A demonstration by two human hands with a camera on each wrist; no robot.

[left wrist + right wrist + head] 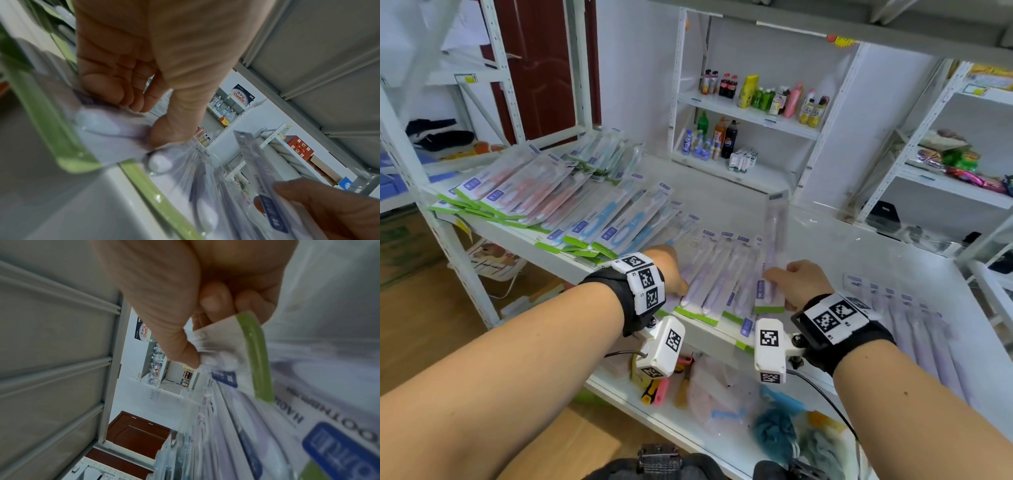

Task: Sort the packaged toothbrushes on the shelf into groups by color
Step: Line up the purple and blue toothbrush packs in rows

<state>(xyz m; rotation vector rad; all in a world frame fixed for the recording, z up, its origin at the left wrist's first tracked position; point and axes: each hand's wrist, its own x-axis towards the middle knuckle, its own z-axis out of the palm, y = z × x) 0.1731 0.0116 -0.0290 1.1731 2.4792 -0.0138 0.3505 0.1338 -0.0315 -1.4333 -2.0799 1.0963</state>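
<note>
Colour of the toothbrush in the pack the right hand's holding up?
Pale purple, in the lifted pack pinched by the right hand. Clearest in the head view.

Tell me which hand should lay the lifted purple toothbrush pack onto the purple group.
Right. The right hand already pinches the purple pack by its green-edged end, raised just above the purple group. The left hand is busy, its fingers on packs lying in that group.
</note>
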